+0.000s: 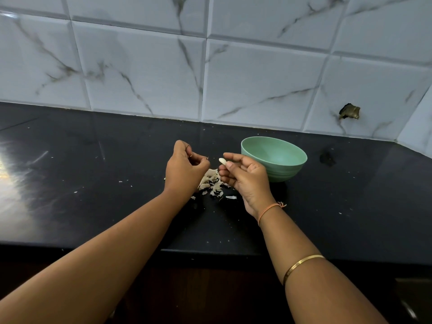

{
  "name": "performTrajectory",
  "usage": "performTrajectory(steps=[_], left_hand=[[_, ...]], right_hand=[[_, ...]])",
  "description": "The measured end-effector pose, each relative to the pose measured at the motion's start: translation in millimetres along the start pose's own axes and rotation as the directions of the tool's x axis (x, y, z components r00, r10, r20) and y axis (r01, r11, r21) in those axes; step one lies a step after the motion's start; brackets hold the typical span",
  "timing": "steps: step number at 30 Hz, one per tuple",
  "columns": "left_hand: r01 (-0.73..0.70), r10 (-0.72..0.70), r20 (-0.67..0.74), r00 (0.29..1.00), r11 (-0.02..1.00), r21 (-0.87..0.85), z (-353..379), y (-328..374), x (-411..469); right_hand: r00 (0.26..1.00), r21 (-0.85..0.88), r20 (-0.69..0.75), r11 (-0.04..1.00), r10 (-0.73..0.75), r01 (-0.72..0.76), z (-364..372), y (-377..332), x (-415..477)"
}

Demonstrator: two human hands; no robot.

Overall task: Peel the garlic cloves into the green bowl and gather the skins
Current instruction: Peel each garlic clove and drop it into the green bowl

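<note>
One round green plastic bowl (280, 170) stands at far right. One pale peeled garlic clove (222, 161) shows just left of it. One loose heap of papery garlic skins (214, 183) lies in the middle; the stray flakes around it are too small to count. Two hands: left hand (184, 169), right hand (245, 176). One gold bangle (301, 265) and one orange thread wristband (268, 210), near right.

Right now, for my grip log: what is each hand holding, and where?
Right hand pinches a garlic clove by its lower end; left hand: cannot tell.

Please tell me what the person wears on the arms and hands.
No sleeves show. The right arm wears a thin orange thread with a frayed knot at the wrist and a slim gold bangle higher up. The left arm wears nothing.
</note>
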State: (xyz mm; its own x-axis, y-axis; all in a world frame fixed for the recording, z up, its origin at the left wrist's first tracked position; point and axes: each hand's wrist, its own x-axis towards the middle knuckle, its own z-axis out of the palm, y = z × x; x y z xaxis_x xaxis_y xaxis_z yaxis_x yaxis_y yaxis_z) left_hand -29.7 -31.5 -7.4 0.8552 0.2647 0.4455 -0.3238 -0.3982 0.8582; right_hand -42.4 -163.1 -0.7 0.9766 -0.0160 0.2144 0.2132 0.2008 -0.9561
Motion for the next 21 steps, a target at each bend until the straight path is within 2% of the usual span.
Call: performTrajectory(steps=[10,14,17,19,21], left_hand=[[0.001,-0.002,-0.007,1.0,1.0,-0.012,1.7,1.0,-0.4],[0.03,-0.03,-0.027,0.999,0.999,-0.02,0.5,1.3,0.2],[0.057,-0.059,-0.041,0.997,0.997,-0.045,-1.5,1.5,1.1],[0.068,-0.071,-0.047,0.996,0.996,-0.062,-2.2,0.8,2.2],[0.077,-0.081,-0.048,0.996,0.994,-0.074,-2.4,-0.1,2.9]], right_hand=[[0.998,0.018,-0.054,1.0,-0.017,0.018,-0.9,1.4,2.6],[0.992,-0.182,-0.067,0.979,-0.103,0.089,3.6,3.7,0.9],[0.954,-0.456,-0.041,0.855,-0.296,0.246,8.1,8.4,1.5],[0.877,-0.605,-0.019,0.704,-0.48,0.372,10.7,5.1,4.4],[0.778,-0.684,-0.05,0.589,-0.627,0.43,11.5,-6.7,9.4]])
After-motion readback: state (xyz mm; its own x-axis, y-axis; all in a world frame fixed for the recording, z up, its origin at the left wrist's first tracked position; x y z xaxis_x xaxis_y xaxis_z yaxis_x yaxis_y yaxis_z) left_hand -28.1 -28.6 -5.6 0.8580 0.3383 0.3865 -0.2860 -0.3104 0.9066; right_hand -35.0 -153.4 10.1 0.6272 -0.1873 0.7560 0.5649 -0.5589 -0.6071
